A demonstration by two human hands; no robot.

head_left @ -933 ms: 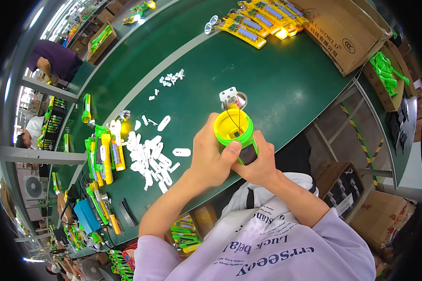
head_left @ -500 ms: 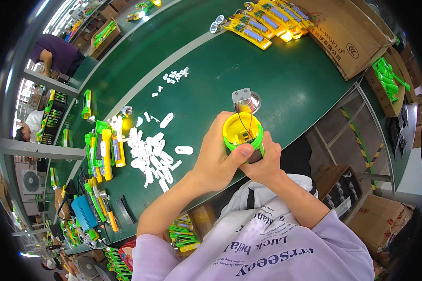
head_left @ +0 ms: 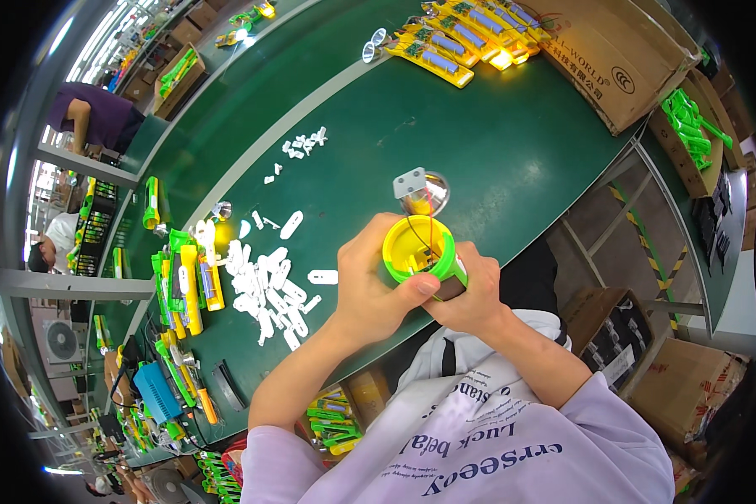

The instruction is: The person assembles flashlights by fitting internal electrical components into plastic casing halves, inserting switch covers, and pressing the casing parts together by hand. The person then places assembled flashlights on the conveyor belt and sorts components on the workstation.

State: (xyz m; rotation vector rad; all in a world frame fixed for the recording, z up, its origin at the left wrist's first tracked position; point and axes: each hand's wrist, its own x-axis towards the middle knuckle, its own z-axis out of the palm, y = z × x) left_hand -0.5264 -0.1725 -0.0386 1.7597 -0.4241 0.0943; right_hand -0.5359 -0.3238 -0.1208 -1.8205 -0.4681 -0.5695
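Both my hands are wrapped around a yellow and green flashlight housing [head_left: 402,261], its round open end tipped up toward me. My left hand [head_left: 371,281] grips its left side, the thumb pressed across the front of the rim. Fingers of my right hand [head_left: 472,291] close round the right side and lower body. Thin wires run from inside the housing to a shiny reflector [head_left: 433,195] with a white plate [head_left: 410,182] attached, just beyond the rim. Whether the reflector rests on the table I cannot tell.
White plastic pieces [head_left: 269,290] lie heaped on the green table [head_left: 344,193], left of my hands. Beyond are small white parts [head_left: 304,144], yellow flashlight shells with batteries [head_left: 470,38] and a cardboard box [head_left: 617,67]. Several flashlight bodies [head_left: 189,286] and a blue device [head_left: 155,391] sit at left.
The housing, with both hands around it, has shifted slightly left and turned a little. The reflector and its plate have moved left and tilted along with it.
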